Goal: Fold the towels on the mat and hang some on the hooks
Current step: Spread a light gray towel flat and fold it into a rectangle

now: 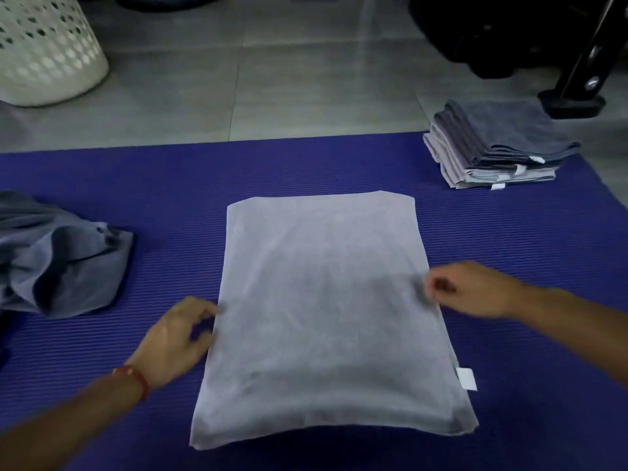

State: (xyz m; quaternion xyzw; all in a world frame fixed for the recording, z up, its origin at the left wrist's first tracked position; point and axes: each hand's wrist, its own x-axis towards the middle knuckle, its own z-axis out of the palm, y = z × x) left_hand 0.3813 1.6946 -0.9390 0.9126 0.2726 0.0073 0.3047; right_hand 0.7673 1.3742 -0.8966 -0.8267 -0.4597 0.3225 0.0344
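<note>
A pale grey towel (323, 311) lies flat on the purple mat (170, 185), folded into a tall rectangle with a white tag at its right edge. My left hand (176, 338) pinches the towel's left edge near the middle. My right hand (475, 290) pinches the right edge at about the same height. Both hands are slightly blurred. A stack of folded grey towels (492, 144) sits at the mat's far right corner. A crumpled grey-blue towel (57, 256) lies at the left of the mat.
A white perforated laundry basket (44, 49) stands on the tiled floor at the far left. A black stand foot (574, 100) and dark equipment sit behind the towel stack. No hooks are in view.
</note>
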